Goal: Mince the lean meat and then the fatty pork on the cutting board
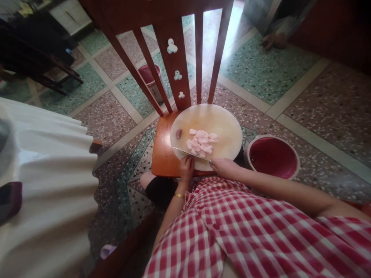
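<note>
Clock positions are taken from the round board (227, 129), which rests on the seat of a wooden chair (162, 154); the slatted back (174, 61) rises at eleven. A cluster of pale pink pieces (202, 142) lies near the board's centre, one dark red piece (179, 133) apart at nine. The right hand (224, 167), at five, grips a knife (198, 156), blade pointing roughly toward nine. The left hand (187, 166), at seven, is close beside the blade; its contents cannot be determined. A red-lined bucket (274, 156) stands between three and four; a second bucket (146, 73) shows through the slats at ten.
</note>
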Demonstrator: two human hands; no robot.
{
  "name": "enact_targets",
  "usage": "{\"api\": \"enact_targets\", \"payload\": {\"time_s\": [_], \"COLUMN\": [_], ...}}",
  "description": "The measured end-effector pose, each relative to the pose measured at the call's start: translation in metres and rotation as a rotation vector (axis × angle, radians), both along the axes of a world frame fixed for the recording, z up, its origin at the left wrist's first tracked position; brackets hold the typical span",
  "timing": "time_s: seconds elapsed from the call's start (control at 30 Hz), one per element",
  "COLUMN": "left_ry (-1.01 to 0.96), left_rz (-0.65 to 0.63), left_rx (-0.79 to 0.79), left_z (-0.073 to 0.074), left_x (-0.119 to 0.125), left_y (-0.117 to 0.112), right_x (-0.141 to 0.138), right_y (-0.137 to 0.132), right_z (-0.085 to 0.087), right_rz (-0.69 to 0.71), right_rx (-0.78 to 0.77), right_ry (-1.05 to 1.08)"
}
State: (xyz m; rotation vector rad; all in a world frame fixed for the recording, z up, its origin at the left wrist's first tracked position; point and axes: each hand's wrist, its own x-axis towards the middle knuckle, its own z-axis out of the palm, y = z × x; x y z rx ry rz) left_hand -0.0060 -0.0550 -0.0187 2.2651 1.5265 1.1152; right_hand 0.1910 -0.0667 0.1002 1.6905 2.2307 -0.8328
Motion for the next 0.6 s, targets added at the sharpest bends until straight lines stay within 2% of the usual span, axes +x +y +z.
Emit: {"api": "enact_targets", "payload": {"time_s": [0.1, 0.2, 0.37, 0.6], "left_ry": [-0.004, -0.008, -0.009, -0.016], "left_rz": [-0.018, -0.012, -0.019, -0.007], "left_rx": [-0.009, -0.010, 0.041, 0.045], "left_z": [0.002, 0.004, 0.002, 0.001], "left_x": [0.000, 0.000, -0.002, 0.000], "left_y": [-0.001, -0.001, -0.001, 0.000], "right_x": [0.024, 0.026, 0.007, -0.033], "right_y": [-0.016, -0.021, -0.015, 0.022], "right_z": [0.009, 0.019, 0.017, 0.000], "right_rz": [-0.027, -0.012, 0.020, -0.047], "right_rx": [-0.023, 0.000, -0.018, 0.007], "right_ry": [-0.058, -0.060, -0.052, 0.083]}}
